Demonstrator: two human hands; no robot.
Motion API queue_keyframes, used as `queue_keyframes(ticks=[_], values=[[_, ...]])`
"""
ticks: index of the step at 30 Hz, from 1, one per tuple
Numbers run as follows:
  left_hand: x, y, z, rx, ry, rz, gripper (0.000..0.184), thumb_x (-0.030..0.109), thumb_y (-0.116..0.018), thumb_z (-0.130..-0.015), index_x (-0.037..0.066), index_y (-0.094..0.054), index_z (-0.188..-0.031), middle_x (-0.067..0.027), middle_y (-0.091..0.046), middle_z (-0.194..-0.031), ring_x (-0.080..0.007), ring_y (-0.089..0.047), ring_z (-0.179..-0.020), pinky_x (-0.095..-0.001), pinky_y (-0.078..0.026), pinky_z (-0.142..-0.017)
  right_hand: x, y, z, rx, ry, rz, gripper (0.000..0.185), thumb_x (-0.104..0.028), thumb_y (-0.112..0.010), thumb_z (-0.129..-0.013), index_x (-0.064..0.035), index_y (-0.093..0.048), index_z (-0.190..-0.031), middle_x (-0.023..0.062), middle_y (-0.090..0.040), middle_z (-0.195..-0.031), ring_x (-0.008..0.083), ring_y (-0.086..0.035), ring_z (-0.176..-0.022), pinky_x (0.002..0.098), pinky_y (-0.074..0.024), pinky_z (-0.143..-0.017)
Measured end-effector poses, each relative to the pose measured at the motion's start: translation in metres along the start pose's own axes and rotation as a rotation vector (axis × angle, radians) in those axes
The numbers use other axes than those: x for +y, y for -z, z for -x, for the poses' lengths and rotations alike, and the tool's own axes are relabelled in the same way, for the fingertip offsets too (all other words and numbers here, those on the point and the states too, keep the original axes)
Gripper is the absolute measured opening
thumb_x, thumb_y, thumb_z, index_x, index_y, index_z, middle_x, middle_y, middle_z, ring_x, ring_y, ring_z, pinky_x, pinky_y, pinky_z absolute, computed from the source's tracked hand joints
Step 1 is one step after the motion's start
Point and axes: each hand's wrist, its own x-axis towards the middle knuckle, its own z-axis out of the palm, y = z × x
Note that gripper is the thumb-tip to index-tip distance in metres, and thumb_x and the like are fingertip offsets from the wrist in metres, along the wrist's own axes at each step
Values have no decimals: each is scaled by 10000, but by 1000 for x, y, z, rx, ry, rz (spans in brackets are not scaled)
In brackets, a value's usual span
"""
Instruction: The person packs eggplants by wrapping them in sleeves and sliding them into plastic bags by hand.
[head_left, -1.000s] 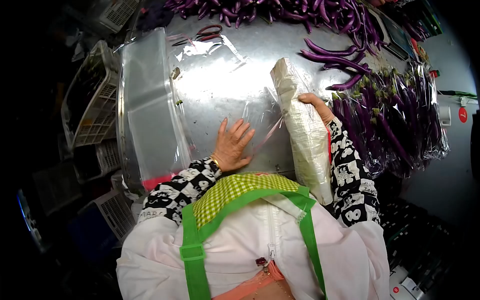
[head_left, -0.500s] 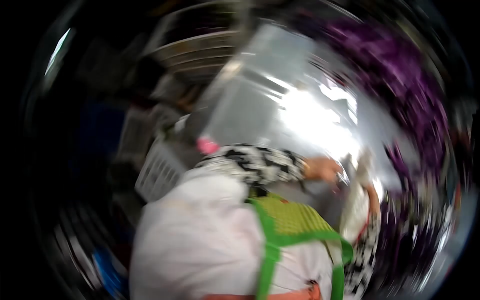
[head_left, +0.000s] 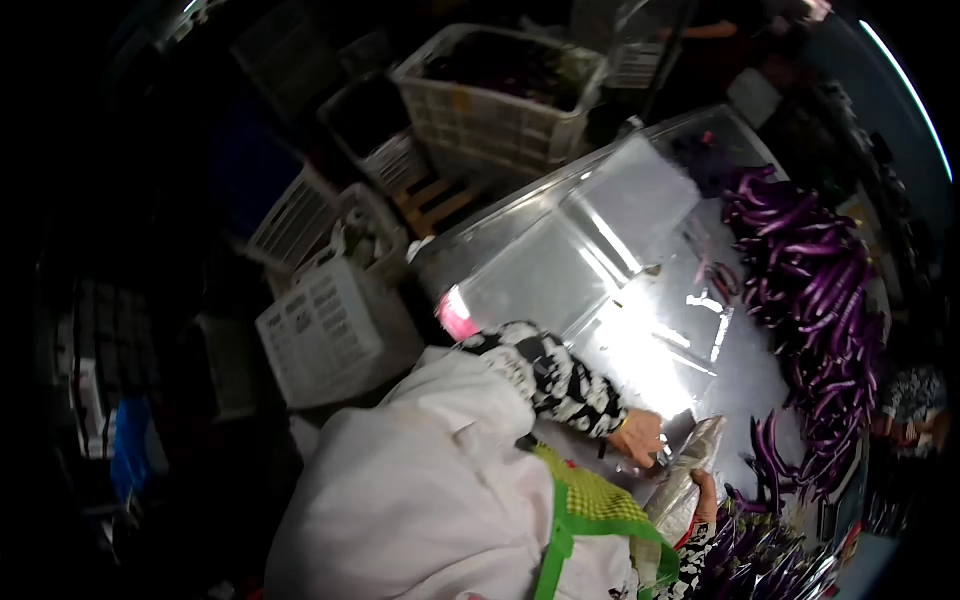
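My left hand (head_left: 636, 438) is closed over the metal table near its front edge, and a small shiny bit shows at its fingers that I cannot make out. Just right of it, a clear plastic bag (head_left: 690, 465) with pale, long contents stands at a slant. My right hand (head_left: 705, 497) is wrapped around that bag's right side, its thumb showing. Both sleeves are black and white patterned. Long purple eggplants (head_left: 805, 255) lie in a big heap on the right of the table, with a few loose eggplants (head_left: 768, 465) near my right hand.
The shiny metal table (head_left: 530, 265) reflects strong light. Red-handled scissors (head_left: 722, 280) lie by the heap. More eggplants (head_left: 760, 560) are at lower right. A white crate (head_left: 320, 330) and a large filled crate (head_left: 490, 125) stand on the left. Another person (head_left: 915, 410) is at the right edge.
The view has turned and sharpened from a blur. Both hands appear lower in it, still close together, with the plastic bag still in my right hand.
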Motion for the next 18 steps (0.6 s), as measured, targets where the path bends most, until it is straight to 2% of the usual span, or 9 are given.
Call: queue_keyframes(ticks=[5,7,9,11,12,13,14,17,18], values=[[19,20,-1,-27,2,72,156,224,-574,-786,70,-548,-775,-117,-472,-573,-270,-560,-493,-390,-419,-408,-17,-7,1,17,40,81,464,-171,-574,-793,-2,-495,-1218,45,-592,-906,138,-539,-827,294,-466,-731],[24,28,-7,-93,165,-1,192,209,-590,-763,42,-538,-685,-133,-501,-598,-268,-552,-482,-377,-404,-396,-32,-27,13,13,-7,-72,491,-170,-580,-790,-15,-487,-1246,58,-596,-925,152,-561,-811,294,-478,-728],[25,41,-6,-133,104,-154,222,194,-589,-765,20,-564,-628,-147,-540,-629,-271,-580,-536,-401,-424,-441,-31,-26,17,15,11,-38,482,-261,-628,-798,-4,-549,-1199,52,-625,-957,164,-579,-885,316,-445,-831],[31,60,-11,-219,131,-325,238,207,-598,-753,19,-610,-607,-154,-586,-710,-275,-609,-607,-442,-454,-521,-31,-31,19,11,24,-113,546,-135,-587,-768,-18,-470,-1288,85,-607,-995,166,-582,-836,294,-484,-732],[32,71,-11,-361,187,-234,331,289,-574,-836,-7,-658,-715,-166,-607,-836,-292,-635,-672,-456,-483,-624,-33,-31,21,10,40,-103,618,-89,-601,-747,-12,-438,-1338,93,-607,-1044,172,-595,-883,303,-498,-761],[40,76,-14,-374,157,-244,331,289,-574,-836,-7,-658,-715,-166,-607,-836,-292,-635,-672,-456,-483,-624,-35,-35,26,31,58,-122,618,-89,-601,-747,-12,-438,-1338,93,-607,-1044,172,-595,-883,303,-498,-761],[51,79,-16,-319,451,-139,398,351,-539,-880,-5,-664,-754,-175,-602,-900,-307,-641,-716,-445,-492,-654,-42,-46,33,56,109,-91,642,-83,-607,-741,-10,-428,-1354,89,-607,-1054,170,-595,-897,297,-495,-774],[65,92,-28,-193,892,168,574,486,-505,-922,79,-516,-1327,-223,-632,-988,-361,-656,-893,-460,-516,-731,-37,-56,38,121,176,-87,730,-22,-629,-714,-4,-382,-1400,94,-592,-1125,180,-599,-948,294,-502,-809],[60,79,-28,-140,975,185,471,440,-468,-939,36,-589,-1149,-210,-607,-1026,-365,-639,-914,-461,-505,-765,-39,-65,42,128,213,-90,741,-9,-637,-706,-5,-381,-1402,95,-587,-1135,181,-598,-949,294,-502,-808]])
